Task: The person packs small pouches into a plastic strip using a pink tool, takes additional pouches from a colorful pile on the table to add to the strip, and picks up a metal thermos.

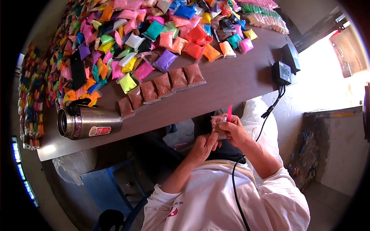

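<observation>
A small clear bag with brown contents (218,124) is held over my lap, just off the table's front edge. My left hand (205,147) grips its lower left side between thumb and fingers. On its right side my right hand (235,131) is closed, and a thin pink stick-like tool (229,113) stands up from that hand. Several flat brown bags (163,84) lie in a slanting row on the brown table (216,86). Beyond them is a large heap of colourful small bags (154,30).
A steel flask (90,122) lies on its side at the table's front left. A black phone-like slab (78,70) rests on the heap. At the right edge stands a black box (281,73) with cables. A blue chair (104,190) is at lower left.
</observation>
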`<state>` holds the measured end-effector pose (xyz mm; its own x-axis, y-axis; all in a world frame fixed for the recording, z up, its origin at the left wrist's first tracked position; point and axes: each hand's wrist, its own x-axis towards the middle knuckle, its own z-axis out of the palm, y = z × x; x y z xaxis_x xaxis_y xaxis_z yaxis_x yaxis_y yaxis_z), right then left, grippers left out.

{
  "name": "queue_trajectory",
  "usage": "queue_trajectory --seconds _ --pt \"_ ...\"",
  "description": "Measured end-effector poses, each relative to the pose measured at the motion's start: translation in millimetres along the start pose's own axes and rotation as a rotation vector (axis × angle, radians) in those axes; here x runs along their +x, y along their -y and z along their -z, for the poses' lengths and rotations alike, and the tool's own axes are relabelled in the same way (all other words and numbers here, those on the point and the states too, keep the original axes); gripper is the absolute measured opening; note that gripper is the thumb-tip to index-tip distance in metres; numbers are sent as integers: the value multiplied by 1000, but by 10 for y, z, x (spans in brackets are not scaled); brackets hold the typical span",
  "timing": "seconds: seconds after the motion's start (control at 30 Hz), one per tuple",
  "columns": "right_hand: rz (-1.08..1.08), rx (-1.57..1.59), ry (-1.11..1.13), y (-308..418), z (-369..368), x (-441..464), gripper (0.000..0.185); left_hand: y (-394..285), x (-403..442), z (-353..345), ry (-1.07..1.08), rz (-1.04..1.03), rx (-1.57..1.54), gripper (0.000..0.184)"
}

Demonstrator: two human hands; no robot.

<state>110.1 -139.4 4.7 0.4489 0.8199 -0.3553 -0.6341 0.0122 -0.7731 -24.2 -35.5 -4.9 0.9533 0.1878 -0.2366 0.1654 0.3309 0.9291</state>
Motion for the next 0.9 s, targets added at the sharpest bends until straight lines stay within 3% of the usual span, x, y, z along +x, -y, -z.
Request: queue_trajectory --seconds 0.27,0.37,0.43,0.63,0.77,0.87,0.9 --pt "81 -55 -18 35 -74 -19 14 62 -2 -22 24 -18 -29 46" --pt "-3 -7 -13 78 -83 -24 11 47 5 -18 32 -36 -27 47" --pt "-42 67 -196 163 -271 -29 15 49 11 -18 29 -23 -19 48" --pt "-35 -25 -74 94 -59 14 12 86 10 -34 31 5 -10 50" --pt "46 -21 -109 16 -40 35 11 58 7 -28 52 70 -5 48" --pt "-71 84 -34 87 -51 20 13 119 14 -2 52 74 -48 48" --pt "-78 104 -113 89 -111 28 15 114 10 3 52 75 -48 48"
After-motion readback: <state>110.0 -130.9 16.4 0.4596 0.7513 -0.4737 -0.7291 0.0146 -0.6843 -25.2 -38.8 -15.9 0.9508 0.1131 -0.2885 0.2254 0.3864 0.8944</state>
